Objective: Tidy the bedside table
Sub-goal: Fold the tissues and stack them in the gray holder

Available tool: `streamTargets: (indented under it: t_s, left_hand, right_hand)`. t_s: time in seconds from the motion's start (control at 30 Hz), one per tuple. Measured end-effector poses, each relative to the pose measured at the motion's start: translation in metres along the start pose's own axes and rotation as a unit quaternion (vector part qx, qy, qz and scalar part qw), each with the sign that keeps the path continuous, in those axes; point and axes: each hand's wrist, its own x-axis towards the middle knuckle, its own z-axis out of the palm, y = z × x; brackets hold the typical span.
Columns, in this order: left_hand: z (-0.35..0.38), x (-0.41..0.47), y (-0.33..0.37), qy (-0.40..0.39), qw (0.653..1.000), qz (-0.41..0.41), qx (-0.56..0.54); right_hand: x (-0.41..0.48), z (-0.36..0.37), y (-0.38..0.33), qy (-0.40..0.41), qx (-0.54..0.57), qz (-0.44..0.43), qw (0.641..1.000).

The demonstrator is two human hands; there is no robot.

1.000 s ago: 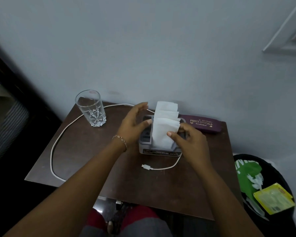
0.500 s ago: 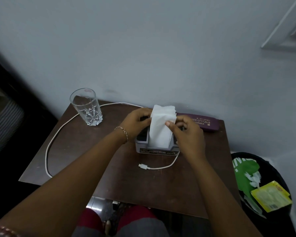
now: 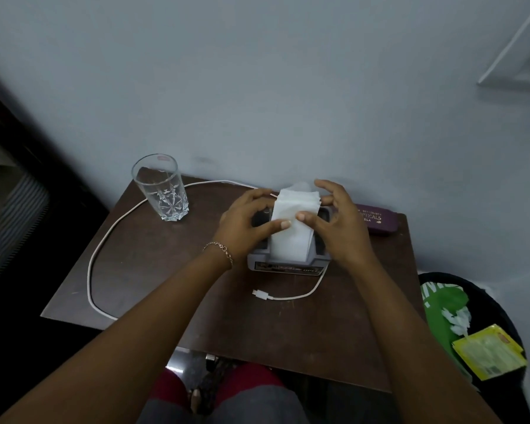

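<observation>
A stack of white tissues (image 3: pixel 291 240) stands upright in a grey holder (image 3: pixel 288 266) at the middle back of the brown bedside table (image 3: pixel 153 270). My left hand (image 3: pixel 245 223) grips the stack's left side, thumb across its front. From the right, my right hand (image 3: pixel 338 223) pinches the stack, with its thumb on the front and its fingers curved round the top right edge. A clear empty glass (image 3: pixel 162 191) stands at the back left. A white charging cable (image 3: pixel 89 270) loops over the table, and its plug (image 3: pixel 261 294) lies in front of the holder.
A maroon spectacle case (image 3: pixel 380 218) lies against the wall behind my right hand. A black bin (image 3: pixel 496 304) to the right of the table holds a green bag and a yellow packet (image 3: pixel 490 351). My knees show below the table's front edge.
The fanned-out tissues have been pressed together into one squared stack in the holder. My right hand's fingers have risen to the stack's top edge. My left thumb now lies on its front.
</observation>
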Motion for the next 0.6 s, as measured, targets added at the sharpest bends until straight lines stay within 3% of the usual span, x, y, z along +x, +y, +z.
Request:
streamTargets:
  t_s: [0.07,0.13,0.2,0.27,0.37,0.6]
  left_hand:
    - [-0.002,-0.004,0.006,-0.023,0.998,-0.013,-0.061]
    - [-0.002,-0.011,0.009,0.019,0.986,-0.047,-0.159]
    - [0.002,-0.025,0.009,0.094,0.949,-0.124,-0.273]
    - [0.008,-0.039,0.009,0.103,0.92,-0.163,-0.34]
    - [0.016,-0.052,0.004,0.079,0.911,-0.159,-0.372]
    - [0.001,-0.05,-0.016,0.167,0.897,-0.178,-0.368]
  right_hand:
    - [-0.003,0.0,-0.001,0.019,0.01,0.0,1.0]
    - [-0.011,-0.003,0.003,0.074,0.018,-0.002,0.997]
    - [-0.026,-0.007,0.009,0.136,0.024,0.024,0.99]
    - [-0.039,-0.007,0.016,0.129,0.056,0.077,0.987]
    - [-0.051,0.004,0.019,0.082,0.06,0.086,0.991]
    - [-0.046,0.043,0.013,0.085,0.085,0.081,0.989]
